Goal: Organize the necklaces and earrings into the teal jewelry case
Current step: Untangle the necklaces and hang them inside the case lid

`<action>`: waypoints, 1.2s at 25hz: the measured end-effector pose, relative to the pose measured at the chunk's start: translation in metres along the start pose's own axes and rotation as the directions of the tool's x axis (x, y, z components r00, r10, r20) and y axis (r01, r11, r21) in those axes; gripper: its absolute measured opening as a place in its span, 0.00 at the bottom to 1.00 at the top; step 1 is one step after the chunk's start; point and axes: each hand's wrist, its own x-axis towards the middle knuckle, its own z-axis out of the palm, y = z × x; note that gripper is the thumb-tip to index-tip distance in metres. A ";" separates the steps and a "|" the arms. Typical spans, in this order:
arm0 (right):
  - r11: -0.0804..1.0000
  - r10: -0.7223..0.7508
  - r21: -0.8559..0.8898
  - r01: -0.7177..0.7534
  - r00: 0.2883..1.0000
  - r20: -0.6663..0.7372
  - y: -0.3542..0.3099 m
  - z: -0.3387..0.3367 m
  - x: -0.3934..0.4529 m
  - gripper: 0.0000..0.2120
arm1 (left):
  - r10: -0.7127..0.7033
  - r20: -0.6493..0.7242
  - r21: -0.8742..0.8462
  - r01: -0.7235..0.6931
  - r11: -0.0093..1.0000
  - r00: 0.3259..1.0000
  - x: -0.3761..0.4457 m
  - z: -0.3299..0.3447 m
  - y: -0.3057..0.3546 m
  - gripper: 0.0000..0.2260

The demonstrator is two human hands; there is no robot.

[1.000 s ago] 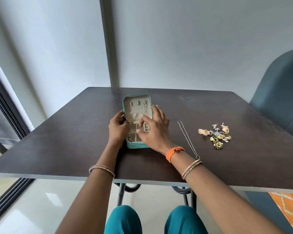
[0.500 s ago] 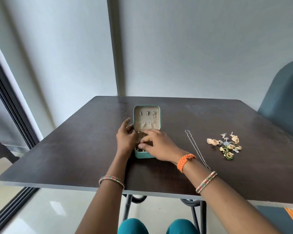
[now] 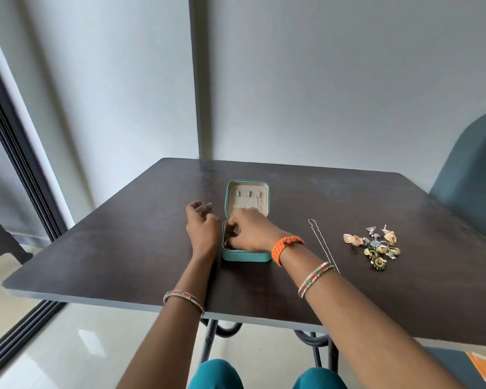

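Note:
The teal jewelry case (image 3: 246, 256) lies open mid-table, its cream lid (image 3: 247, 196) flat behind the tray, with a thin chain hanging at the lid's right side. My right hand (image 3: 250, 231) covers the tray, fingers curled down into its compartments; what they touch or pinch is hidden. My left hand (image 3: 201, 228) hovers just left of the case, fingers loosely curled and holding nothing. To the right of my right wrist a silver chain necklace (image 3: 319, 240) lies stretched out on the table. Further right sits a pile of several gold and green earrings (image 3: 376, 245).
The dark brown table (image 3: 124, 248) stands against a grey wall. A blue-grey chair (image 3: 472, 178) stands at the table's right side. A dark window frame (image 3: 17, 153) runs down the left. My knees in teal trousers show below the table's near edge.
My left hand has let go of the case's left side and lifted away with fingers apart. My right hand has sunk lower into the tray. The camera has tilted upward.

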 end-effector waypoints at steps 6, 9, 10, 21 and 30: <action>0.897 0.015 0.413 0.159 0.922 -0.388 -0.002 0.001 -0.008 0.03 | 0.132 0.010 -0.025 -0.132 0.991 0.991 -0.016 -0.006 0.011 0.09; 0.752 0.078 0.632 0.187 0.927 -0.367 -0.004 -0.019 -0.010 0.04 | 0.182 0.055 0.004 -0.183 0.983 0.982 -0.026 -0.008 0.017 0.09; 0.690 0.082 0.694 0.205 0.930 -0.357 -0.005 -0.025 -0.011 0.04 | 0.200 0.106 0.004 -0.201 0.979 0.974 -0.031 -0.006 0.020 0.11; 0.181 0.343 0.936 0.302 0.873 -0.348 -0.005 -0.078 -0.030 0.06 | 0.174 0.551 -0.109 -0.136 0.985 0.816 -0.051 0.002 0.072 0.17; 0.281 0.781 0.911 0.302 0.479 -0.400 0.055 -0.102 -0.047 0.12 | 0.122 0.584 0.092 -0.214 0.972 0.802 -0.079 0.007 0.073 0.14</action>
